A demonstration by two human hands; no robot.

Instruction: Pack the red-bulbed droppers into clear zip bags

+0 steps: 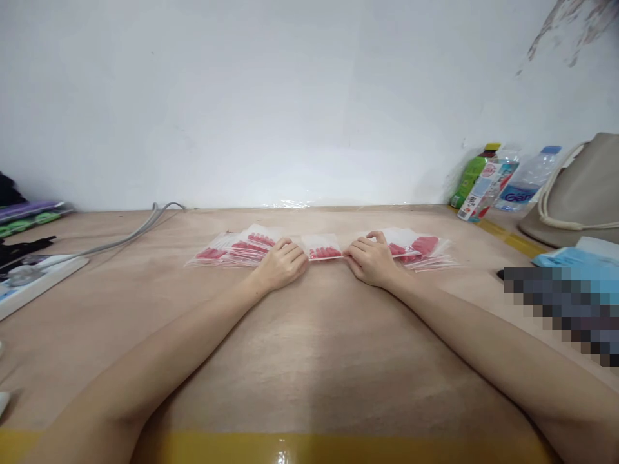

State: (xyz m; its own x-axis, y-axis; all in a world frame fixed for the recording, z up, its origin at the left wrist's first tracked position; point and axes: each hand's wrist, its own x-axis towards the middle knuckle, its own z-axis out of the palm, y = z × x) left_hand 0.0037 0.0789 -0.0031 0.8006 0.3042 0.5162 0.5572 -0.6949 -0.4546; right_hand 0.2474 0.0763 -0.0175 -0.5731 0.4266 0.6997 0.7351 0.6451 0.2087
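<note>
A small clear plastic bag with several red pieces along its lower edge lies between my two hands on the table. My left hand is closed, its curled fingers at the bag's left edge. At the right corner, the thumb and fingers of my right hand pinch the bag. Beside my left hand spreads a pile of similar bags with red contents. Another such pile lies just past my right hand, partly hidden by it. What exactly the red pieces are, I cannot make out.
At the back right stand a green bottle, a carton and a clear bottle, near a beige bag. Blue face masks lie at the right. On the left is a white power strip with a grey cable.
</note>
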